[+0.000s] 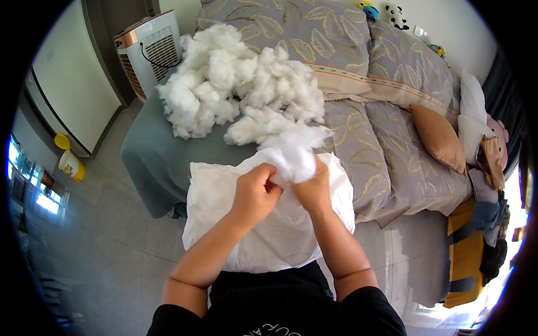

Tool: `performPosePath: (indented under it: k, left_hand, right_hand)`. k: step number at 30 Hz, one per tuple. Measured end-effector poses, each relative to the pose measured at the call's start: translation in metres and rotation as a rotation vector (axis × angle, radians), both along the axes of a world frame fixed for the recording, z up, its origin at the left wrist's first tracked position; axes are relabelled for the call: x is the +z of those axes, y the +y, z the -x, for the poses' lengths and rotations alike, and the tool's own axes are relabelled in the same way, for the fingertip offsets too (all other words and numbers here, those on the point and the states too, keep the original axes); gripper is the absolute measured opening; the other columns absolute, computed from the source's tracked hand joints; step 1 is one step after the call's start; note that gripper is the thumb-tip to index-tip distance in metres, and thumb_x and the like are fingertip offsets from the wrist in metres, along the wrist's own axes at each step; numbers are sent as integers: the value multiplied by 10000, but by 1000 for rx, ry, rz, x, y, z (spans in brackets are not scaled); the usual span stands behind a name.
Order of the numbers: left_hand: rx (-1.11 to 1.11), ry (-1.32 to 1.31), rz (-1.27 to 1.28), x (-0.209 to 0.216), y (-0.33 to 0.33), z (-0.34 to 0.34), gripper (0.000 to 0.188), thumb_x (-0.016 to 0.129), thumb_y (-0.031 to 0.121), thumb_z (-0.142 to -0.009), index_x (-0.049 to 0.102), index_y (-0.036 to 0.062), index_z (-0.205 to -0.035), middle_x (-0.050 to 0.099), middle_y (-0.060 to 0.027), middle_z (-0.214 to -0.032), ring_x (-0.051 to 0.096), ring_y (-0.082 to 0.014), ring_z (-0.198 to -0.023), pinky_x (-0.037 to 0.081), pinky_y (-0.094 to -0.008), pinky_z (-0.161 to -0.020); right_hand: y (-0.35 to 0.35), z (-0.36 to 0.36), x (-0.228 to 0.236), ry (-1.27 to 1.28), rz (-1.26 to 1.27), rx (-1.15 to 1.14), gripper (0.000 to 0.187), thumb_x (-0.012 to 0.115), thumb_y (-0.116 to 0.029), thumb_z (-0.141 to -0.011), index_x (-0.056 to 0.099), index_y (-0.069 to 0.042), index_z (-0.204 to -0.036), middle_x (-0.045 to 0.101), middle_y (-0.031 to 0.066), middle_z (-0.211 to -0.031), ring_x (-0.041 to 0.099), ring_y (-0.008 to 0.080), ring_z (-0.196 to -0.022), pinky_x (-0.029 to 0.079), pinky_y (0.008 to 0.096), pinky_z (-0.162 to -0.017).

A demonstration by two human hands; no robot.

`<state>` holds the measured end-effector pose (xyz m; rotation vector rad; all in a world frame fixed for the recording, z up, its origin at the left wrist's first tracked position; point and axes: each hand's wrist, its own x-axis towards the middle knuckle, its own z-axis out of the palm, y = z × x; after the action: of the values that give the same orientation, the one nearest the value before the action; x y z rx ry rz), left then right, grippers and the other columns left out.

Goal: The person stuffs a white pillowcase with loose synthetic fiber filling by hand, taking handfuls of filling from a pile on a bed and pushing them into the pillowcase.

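Note:
A tuft of white fluffy stuffing [295, 161] is between my two hands, above a white fabric cover [246, 238] spread across my lap. My left hand [255, 195] is closed, its curled fingers gripping the near left side of the tuft. On the other side, my right hand [314, 187] closes round the tuft's right edge; some of its fingers are hidden by the fluff. Just beyond, a big loose heap of the same stuffing [218, 73] covers part of the sofa, and a smaller clump reaches toward my hands.
The stuffing lies on a sofa [358, 140] with a grey leaf-patterned cover and a teal cloth [154, 151] at its left. A brown cushion [438, 138] leans at the right. An air cooler [151, 53] stands behind left; a yellow-and-white bucket [72, 166] is on the floor.

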<state>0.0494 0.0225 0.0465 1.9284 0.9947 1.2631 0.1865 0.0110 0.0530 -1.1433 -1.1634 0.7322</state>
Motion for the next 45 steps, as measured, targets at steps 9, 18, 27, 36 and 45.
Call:
performPosePath:
  k: [9, 18, 27, 36, 45]
  left_hand:
    - [-193, -451, -2, -13, 9, -16, 490, 612, 251, -861, 388, -8, -1211, 559, -86, -1032, 539, -162, -929, 438, -265, -808]
    - [38, -791, 387, -11, 24, 2, 282, 506, 248, -927, 487, 25, -1099, 581, -51, -981, 539, -110, -889, 441, -238, -772]
    - [-303, -700, 346, -16, 21, 2, 400, 556, 282, -897, 455, 39, -1198, 535, -49, -1128, 536, -129, -969, 447, -283, -819]
    - [-147, -941, 540, 14, 26, 20, 341, 618, 187, -849, 538, 23, -1138, 592, -71, -1078, 573, -172, -971, 469, -314, -833]
    - [-295, -640, 789, 5, 16, 4, 637, 447, 541, -875, 472, -16, -1183, 576, -82, -1038, 567, -155, -904, 471, -287, -789]
  right_hand:
    - [3, 11, -10, 31, -177, 221, 598, 591, -306, -866, 328, 16, -1296, 366, 180, -1252, 392, 252, -1142, 326, 331, -961]
    - [-3, 0, -3, 261, 24, -19, 195, 675, -95, -793, 620, 2, -952, 586, -22, -730, 485, 33, -574, 390, 179, -487]
    - [-1, 7, -9, 78, -46, 81, 50, 596, -65, -840, 582, -19, -854, 529, -35, -747, 412, 24, -621, 345, 179, -542]
    - [7, -12, -4, 301, -293, -300, 199, 637, -62, -818, 519, -37, -976, 510, -2, -870, 457, 51, -739, 386, 177, -645]
    - [-6, 17, -5, 6, -114, -38, 127, 677, -114, -800, 621, -32, -880, 607, 28, -865, 537, 74, -753, 433, 224, -629]
